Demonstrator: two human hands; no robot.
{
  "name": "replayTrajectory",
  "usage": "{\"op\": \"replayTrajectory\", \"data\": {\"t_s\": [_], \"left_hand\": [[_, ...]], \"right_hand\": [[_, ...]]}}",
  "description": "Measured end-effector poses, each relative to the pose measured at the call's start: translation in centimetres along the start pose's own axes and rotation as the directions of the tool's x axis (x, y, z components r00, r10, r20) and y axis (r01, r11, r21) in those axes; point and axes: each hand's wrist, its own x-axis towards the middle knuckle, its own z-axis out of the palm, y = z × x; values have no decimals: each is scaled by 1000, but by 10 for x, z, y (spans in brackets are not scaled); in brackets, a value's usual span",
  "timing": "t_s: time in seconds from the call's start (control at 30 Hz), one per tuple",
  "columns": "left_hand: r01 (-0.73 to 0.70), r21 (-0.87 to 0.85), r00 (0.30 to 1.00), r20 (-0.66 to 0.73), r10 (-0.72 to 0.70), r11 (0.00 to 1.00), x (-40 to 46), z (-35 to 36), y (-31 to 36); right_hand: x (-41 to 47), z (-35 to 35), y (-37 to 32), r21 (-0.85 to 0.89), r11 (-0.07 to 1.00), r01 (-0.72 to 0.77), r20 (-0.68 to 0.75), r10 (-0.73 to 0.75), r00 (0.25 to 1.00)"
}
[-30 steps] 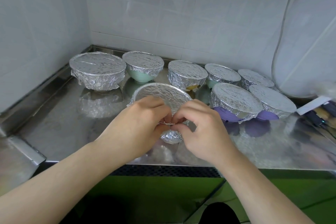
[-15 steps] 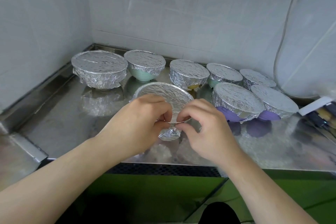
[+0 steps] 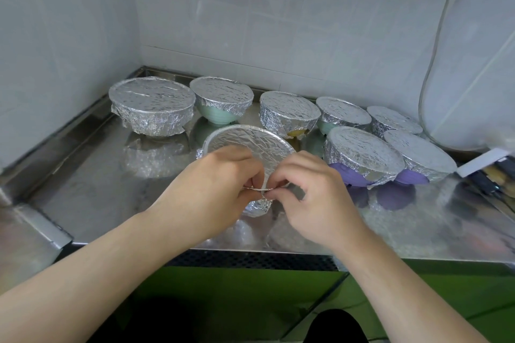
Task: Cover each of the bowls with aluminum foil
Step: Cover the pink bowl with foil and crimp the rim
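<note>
Foil [image 3: 250, 145] thin, tears easily; left hand [image 3: 214, 186] and right hand [image 3: 312, 198] pinch its edge at bowl [image 3: 257, 207] rim, near counter [image 3: 83, 189] front edge.

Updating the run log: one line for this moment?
left hand: pinching foil rim | right hand: pinching foil rim | foil-covered front bowl: on steel counter

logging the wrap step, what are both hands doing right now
Left hand: pinches the crinkled aluminum foil edge at the near rim of the foil-covered round bowl.
Right hand: pinches the same foil edge.
</note>
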Motion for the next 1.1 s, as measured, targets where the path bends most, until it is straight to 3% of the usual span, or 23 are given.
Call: {"op": "replayTrajectory", "data": {"t_s": [0.37, 0.97, 1.1], "left_hand": [[73, -62, 997, 13, -72, 995, 2, -9, -4], [58, -69, 998, 21, -57, 996, 3, -7, -3], [61, -57, 998, 11, -60, 997, 3, -8, -4]], "right_hand": [[0, -2, 3, 7, 1000, 12, -11, -12, 1000], [2, 5, -1, -140, 989, 48, -23, -52, 998], [0, 5, -2, -106, 994, 39, -19, -42, 999]]}}
